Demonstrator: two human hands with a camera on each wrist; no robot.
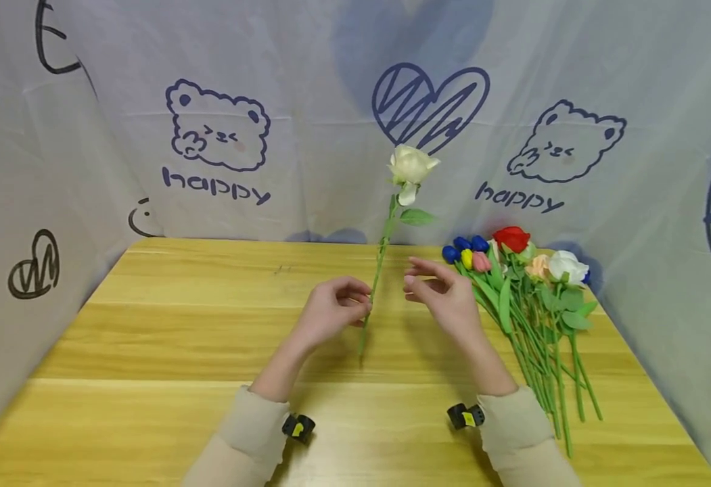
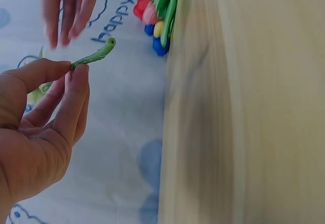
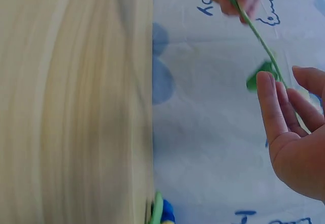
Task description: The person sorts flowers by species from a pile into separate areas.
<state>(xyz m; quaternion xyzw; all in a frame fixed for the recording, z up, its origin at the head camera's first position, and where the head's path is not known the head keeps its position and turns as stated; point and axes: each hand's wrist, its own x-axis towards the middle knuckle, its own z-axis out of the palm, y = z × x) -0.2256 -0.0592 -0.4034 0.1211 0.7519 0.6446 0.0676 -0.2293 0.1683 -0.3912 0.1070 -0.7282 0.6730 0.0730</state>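
Note:
A white rose [image 1: 412, 164] with a long green stem stands nearly upright over the table, its head leaning a little to the right. My left hand [image 1: 335, 306] pinches the lower stem between thumb and fingers; in the left wrist view the cut stem end [image 2: 104, 50] pokes out past the fingertips. My right hand [image 1: 446, 297] is to the right of the stem, apart from it, with fingers loosely bent and nothing in them. In the right wrist view a green leaf [image 3: 261, 76] on the stem shows behind the right fingers.
On the right side of the wooden table [image 1: 166, 352] lies a bunch of artificial flowers: blue tulips [image 1: 450, 254], a red rose [image 1: 512, 239], a white rose [image 1: 568, 266] and others, stems toward me. A printed cloth [image 1: 318, 122] hangs behind the table and along its sides.

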